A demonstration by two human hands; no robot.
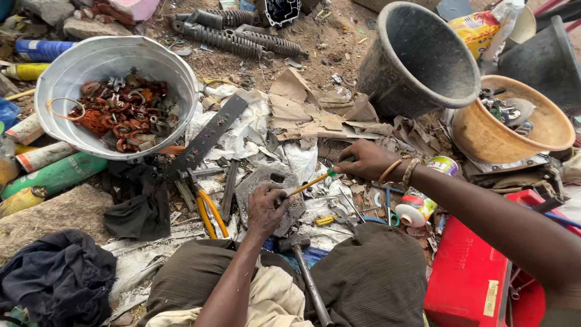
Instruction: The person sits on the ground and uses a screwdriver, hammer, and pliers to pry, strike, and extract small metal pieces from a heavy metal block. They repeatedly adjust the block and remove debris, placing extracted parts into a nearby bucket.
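Observation:
My left hand [265, 209] presses down on a grey metal plate [264, 181] lying on the ground between my knees. My right hand [365, 160] grips the green end of a thin yellow-handled tool [312, 181], whose tip points at the plate next to my left fingers. Against my lap a hammer [304, 266] lies with its head just below the left hand. Yellow-handled pliers [206, 212] rest to the left of the plate.
A white basin [72, 66] of rusty metal parts stands at upper left beside a long black bar [209, 136]. A black bucket [417, 60] and a tan bowl [502, 142] are at upper right; a red box [466, 278] is at lower right. Springs, torn cardboard, cans and rags litter the ground.

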